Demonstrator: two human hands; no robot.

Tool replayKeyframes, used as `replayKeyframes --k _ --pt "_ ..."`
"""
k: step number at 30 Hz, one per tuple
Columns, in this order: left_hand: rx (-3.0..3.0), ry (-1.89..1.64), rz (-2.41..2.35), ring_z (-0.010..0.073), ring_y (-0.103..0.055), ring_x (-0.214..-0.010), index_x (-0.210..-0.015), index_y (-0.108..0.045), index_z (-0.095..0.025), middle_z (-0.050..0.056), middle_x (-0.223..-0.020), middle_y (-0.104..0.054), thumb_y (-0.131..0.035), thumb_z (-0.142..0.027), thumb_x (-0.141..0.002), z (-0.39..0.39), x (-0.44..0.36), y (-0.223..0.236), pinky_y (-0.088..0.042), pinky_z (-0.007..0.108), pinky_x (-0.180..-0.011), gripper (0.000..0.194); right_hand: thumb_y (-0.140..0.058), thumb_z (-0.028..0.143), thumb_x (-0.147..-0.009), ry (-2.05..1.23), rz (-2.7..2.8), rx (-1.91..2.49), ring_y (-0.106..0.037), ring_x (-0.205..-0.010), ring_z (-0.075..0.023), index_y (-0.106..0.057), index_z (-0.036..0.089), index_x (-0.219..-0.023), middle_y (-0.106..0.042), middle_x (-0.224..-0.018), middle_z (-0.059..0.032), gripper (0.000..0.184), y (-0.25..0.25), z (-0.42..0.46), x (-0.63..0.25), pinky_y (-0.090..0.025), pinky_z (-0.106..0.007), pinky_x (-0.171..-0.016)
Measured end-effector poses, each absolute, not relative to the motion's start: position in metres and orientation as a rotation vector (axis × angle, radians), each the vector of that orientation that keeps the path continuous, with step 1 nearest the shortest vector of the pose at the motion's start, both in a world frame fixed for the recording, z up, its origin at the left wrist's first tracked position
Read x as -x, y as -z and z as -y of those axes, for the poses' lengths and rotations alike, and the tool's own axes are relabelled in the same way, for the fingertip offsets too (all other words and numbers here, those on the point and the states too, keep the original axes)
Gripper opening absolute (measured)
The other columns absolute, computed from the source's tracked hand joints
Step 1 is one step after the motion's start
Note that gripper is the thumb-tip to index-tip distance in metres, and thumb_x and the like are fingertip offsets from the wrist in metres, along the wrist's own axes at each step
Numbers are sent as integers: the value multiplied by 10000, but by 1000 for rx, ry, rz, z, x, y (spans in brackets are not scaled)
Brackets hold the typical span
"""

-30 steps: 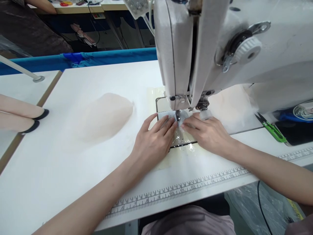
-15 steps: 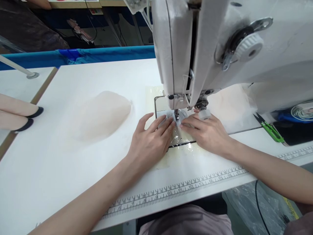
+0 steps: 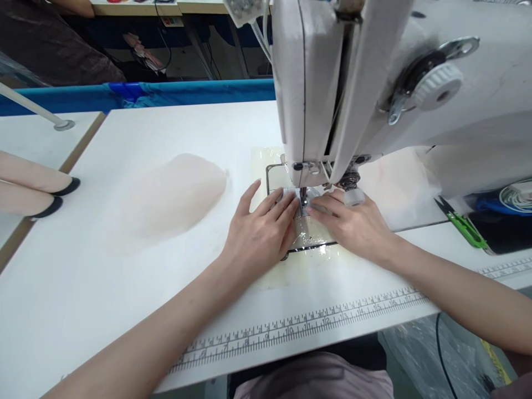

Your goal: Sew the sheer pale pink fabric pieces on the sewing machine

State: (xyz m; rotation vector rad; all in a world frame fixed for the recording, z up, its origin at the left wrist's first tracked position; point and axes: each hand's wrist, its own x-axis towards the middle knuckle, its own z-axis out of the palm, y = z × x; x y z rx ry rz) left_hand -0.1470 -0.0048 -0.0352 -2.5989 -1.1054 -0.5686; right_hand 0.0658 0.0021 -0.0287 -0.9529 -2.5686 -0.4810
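Note:
My left hand [image 3: 260, 235] lies flat on the white table [image 3: 124, 288], fingers stretched toward the needle of the white sewing machine [image 3: 374, 83]. My right hand [image 3: 353, 224] lies flat on the other side, fingertips almost meeting the left ones. Between and under the fingertips is a small white piece of fabric [image 3: 298, 200] on the metal needle plate [image 3: 310, 238], just below the presser foot. Both hands press it down; most of the piece is hidden by the fingers.
A pale pink sheer fabric pile [image 3: 174, 194] lies left of my hands, another [image 3: 386, 177] behind the machine. Green thread snips [image 3: 463, 224] rest at the right. A printed ruler [image 3: 299, 324] runs along the table's front edge. Two mannequin legs [image 3: 37, 188] lie at far left.
Both hands have stayed on the small piece at the needle; the fingertips have crept slightly forward toward the presser foot. The view shifted a little.

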Motion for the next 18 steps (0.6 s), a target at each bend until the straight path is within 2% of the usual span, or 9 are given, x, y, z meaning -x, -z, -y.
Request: replayKeyframes --k 6,9,14,18 --pt "2627 586 1198 302 -558 -1225 -1273 -579 -128 114 -1287 -614 -419 -223 -943 1 147 38 -303 610 -1123 378 -401 65 -943 525 2592 978 -630 -976 -207 -702 176 -1083 -733 -1025 -48 350 27 -5 -68 -423 -390 -998" --pt "2631 593 1241 303 -543 -1243 -1307 -550 -128 120 -1313 -592 -406 -237 -951 1 146 40 -293 610 -1127 399 -430 54 -918 522 2578 986 -634 -966 -209 -706 174 -1087 -739 -1005 -49 345 28 -5 -70 -450 -385 -962" --pt "2604 583 1259 274 -561 -1224 -1302 -540 -101 121 -1307 -601 -418 -230 -959 3 146 38 -328 547 -1119 387 -478 57 -888 404 2596 1026 -644 -951 -202 -692 139 -1130 -738 -1028 -70 333 31 -5 -71 -517 -326 -775" --pt "2574 667 1190 237 -623 -1129 -1217 -595 -130 77 -1199 -680 -475 -224 -953 6 148 35 -400 475 -1065 305 -469 55 -891 353 2580 1066 -663 -872 -206 -687 104 -1136 -740 -1008 -101 332 33 -5 -70 -510 -310 -626"
